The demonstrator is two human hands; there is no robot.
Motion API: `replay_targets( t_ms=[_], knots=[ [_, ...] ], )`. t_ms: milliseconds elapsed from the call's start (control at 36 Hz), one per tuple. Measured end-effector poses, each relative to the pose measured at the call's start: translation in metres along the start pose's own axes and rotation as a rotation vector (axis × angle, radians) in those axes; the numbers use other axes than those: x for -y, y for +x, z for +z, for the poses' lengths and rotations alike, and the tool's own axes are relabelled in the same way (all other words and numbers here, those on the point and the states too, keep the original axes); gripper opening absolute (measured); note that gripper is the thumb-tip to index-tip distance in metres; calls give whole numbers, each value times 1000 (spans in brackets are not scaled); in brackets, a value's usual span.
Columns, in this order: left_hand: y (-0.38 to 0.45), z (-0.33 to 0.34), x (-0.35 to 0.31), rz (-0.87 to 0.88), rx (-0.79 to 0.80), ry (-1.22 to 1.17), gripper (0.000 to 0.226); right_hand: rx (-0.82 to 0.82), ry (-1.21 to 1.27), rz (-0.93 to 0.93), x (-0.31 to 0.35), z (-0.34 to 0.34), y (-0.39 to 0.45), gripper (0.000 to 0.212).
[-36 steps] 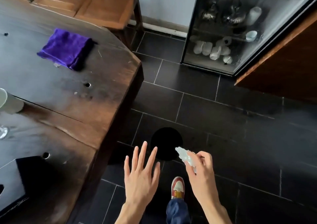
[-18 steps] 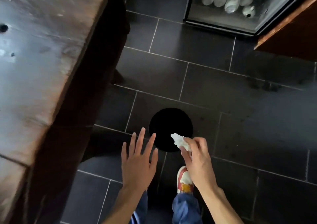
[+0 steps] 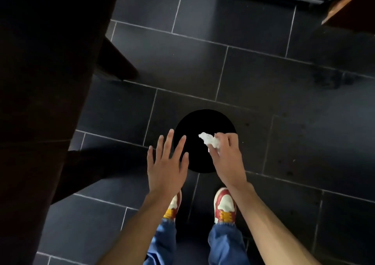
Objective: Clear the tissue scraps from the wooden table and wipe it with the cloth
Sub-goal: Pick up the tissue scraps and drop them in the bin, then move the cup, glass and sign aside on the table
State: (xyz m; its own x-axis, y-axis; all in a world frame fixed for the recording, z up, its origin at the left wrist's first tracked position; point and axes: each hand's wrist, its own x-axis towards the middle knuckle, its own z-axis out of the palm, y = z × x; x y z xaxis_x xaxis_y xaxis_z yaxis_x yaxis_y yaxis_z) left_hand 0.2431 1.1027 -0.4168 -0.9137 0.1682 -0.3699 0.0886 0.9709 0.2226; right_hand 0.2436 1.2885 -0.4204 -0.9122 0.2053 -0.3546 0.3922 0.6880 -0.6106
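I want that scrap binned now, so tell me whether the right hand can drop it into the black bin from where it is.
Probably yes. The right hand pinches the tissue scrap directly above the black bin, with nothing between them. The left hand hovers open at the bin's left edge, clear of the drop.

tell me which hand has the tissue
The right hand pinches the white tissue scrap over the black bin; the left hand is spread, empty.
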Motion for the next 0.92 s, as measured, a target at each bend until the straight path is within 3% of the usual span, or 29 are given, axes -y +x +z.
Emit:
replay_targets(
  t_ms=[250,444,917],
  knots=[
    [3,4,0,-1,34,9,57,68,-64,9,-11,5,5,47],
    [-10,-22,-6,-20,49,19,55,58,-77,20,3,-26,-13,47],
    [-83,-184,-61,-26,-55,-76,53,-89,-354,-152,100,-162,-99,53]
  ],
)
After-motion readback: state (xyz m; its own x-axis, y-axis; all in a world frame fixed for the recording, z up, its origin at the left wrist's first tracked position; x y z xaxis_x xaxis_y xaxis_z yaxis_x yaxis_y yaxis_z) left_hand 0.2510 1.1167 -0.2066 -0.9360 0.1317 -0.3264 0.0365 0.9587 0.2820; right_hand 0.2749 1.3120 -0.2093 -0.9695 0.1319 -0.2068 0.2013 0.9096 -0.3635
